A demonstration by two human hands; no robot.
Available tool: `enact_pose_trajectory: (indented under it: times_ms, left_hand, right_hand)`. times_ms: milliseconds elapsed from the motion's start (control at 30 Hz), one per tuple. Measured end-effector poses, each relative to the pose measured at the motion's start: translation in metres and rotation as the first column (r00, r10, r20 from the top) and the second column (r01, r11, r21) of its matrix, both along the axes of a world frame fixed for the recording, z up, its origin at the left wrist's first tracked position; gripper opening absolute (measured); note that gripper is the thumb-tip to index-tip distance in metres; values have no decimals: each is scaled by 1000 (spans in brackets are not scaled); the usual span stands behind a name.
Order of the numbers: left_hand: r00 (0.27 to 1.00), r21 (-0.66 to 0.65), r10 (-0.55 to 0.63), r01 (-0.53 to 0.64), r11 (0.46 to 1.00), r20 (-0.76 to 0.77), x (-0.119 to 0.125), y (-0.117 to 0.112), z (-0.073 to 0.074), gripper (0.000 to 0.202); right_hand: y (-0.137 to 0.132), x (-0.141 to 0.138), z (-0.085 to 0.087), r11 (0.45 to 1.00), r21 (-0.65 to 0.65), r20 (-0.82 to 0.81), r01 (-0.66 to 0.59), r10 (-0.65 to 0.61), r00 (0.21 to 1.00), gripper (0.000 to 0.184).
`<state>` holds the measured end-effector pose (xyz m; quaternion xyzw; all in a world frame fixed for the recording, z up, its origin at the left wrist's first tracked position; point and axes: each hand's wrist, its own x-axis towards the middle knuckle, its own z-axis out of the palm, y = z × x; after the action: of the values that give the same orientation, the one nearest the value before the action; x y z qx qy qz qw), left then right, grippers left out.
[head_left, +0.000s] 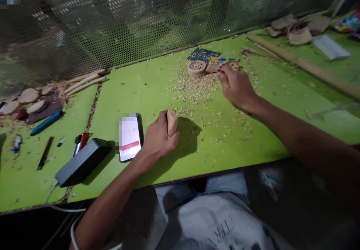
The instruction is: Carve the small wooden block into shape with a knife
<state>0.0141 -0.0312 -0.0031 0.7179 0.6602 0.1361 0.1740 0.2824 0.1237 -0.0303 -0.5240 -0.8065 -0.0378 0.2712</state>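
My left hand [157, 137] is wrapped round a carved piece of wood [172, 123], whose pale faceted end sticks up above the thumb. It is just over the green table, beside a phone [130, 139]. My right hand [237, 86] is farther out, with its fingers curled and pinched together at the edge of a yellow and blue printed sheet [215, 63]. What is between those fingers, if anything, is too small to make out. Left of them stands a round wooden dish [196, 68] with shavings in it. A dark green sheet [202, 54] lies behind the dish.
Wood shavings [197, 88] are scattered over the green table [135, 92]. A black box [83, 163] with a white cable, a blue tool [47, 122] and wood slices [29, 95] lie left. A long pole [306, 66] lies right. Perforated mesh [146, 24] stands behind.
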Motion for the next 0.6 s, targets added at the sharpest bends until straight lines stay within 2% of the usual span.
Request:
enact_pose_trajectory:
  times_ms: [100, 200, 267, 367, 600]
  left_hand:
    - [998, 44, 35, -33, 998, -49, -1, 4, -2, 62]
    - [992, 76, 65, -57, 995, -105, -3, 6, -6, 65]
    - [991, 106, 59, -46, 993, -120, -4, 6, -8, 65]
    - [992, 142, 46, -28, 989, -121, -3, 5, -11, 65]
    - [986, 148, 50, -26, 989, -162, -1, 4, -9, 65]
  right_hand:
    - [-21, -13, -7, 974, -73, 47, -215, 219, 975, 50]
    - [-66, -42, -9, 894, -57, 96, -444, 447, 889, 51]
    - [-89, -55, -9, 842, -24, 146, -539, 536, 831, 53]
    - [-102, -62, -9, 812, -8, 194, -584, 574, 796, 52]
    - [-101, -62, -11, 813, -53, 221, -580, 576, 787, 53]
